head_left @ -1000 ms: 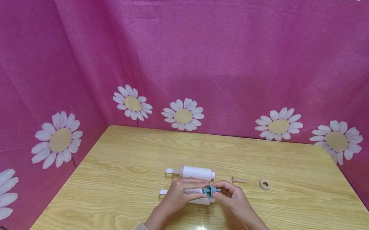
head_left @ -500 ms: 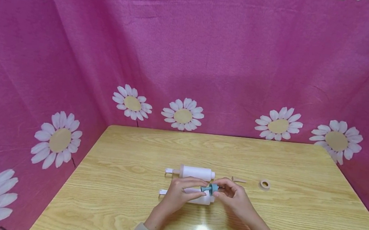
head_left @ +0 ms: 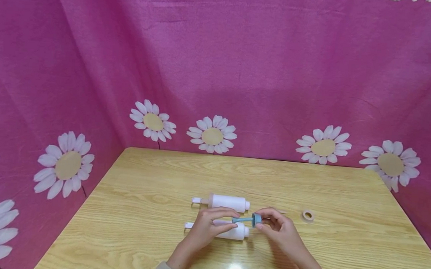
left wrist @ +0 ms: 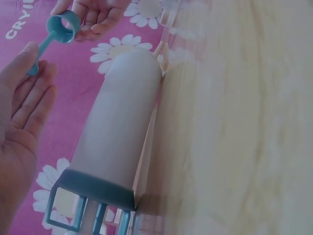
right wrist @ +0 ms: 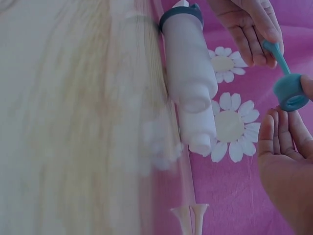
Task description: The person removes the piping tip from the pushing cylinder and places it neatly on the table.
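Left hand (head_left: 208,224) pinches the flared end of a slim teal cone-shaped nozzle (head_left: 243,220) between thumb and fingertips. Between its thumb and fingers, the right hand (head_left: 280,234) holds a teal ring-shaped cap (right wrist: 288,88). The nozzle's thin end meets the cap's opening; whether it sits inside, I cannot tell. Both pieces are held above the table, over a white bottle (head_left: 232,233) lying on its side. A dark teal collar (left wrist: 98,188) with a squared frame is at that bottle's left end.
Behind lies a second white bottle (head_left: 229,202) with a beige collar. To the right are a beige nozzle (head_left: 281,212), partly hidden by the right hand, and a beige ring cap (head_left: 307,220). A pink flowered cloth (head_left: 273,71) hangs past the table's far edge.
The right hand has moved right with the teal cap, away from the left hand. The nozzle, earlier through the cap, now shows most of its length left of it.
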Motion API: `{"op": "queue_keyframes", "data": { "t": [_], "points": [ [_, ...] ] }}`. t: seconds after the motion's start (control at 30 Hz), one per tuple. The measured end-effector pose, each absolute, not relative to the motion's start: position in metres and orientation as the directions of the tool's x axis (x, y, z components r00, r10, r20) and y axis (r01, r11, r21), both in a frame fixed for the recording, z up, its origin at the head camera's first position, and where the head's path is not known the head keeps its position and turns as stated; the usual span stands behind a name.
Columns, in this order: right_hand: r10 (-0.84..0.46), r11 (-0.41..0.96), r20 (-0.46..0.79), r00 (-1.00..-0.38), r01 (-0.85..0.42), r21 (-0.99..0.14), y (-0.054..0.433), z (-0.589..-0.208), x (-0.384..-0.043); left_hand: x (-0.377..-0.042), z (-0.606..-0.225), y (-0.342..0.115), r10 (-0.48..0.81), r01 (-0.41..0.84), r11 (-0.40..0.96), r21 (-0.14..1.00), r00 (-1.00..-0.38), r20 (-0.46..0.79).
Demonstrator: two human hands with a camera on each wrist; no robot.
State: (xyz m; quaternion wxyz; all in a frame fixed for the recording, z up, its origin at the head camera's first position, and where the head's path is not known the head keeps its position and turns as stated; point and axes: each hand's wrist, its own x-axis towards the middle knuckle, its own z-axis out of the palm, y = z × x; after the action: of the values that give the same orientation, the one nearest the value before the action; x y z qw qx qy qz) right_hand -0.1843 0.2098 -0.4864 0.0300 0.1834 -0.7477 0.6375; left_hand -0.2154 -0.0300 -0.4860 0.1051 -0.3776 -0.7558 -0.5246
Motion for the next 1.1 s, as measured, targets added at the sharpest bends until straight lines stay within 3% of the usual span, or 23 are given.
{"op": "queue_keyframes", "data": {
  "t": [0.57,0.87,1.1],
  "points": [
    [-0.162,0.132,0.267,-0.95,-0.289,-0.948,0.237,-0.487,-0.177,-0.213,-0.49,-0.022,0.451,0.61,0.117,0.784,-0.736,0.506],
    [-0.134,0.14,0.272,-0.953,-0.29,-0.947,0.254,-0.484,-0.17,-0.216,-0.495,-0.008,0.451,0.623,0.073,0.779,-0.717,0.532],
    [-0.087,0.172,0.264,-0.961,-0.276,-0.946,0.266,-0.487,-0.165,-0.214,-0.496,0.002,0.46,0.596,0.093,0.798,-0.736,0.496]
  ]
}}
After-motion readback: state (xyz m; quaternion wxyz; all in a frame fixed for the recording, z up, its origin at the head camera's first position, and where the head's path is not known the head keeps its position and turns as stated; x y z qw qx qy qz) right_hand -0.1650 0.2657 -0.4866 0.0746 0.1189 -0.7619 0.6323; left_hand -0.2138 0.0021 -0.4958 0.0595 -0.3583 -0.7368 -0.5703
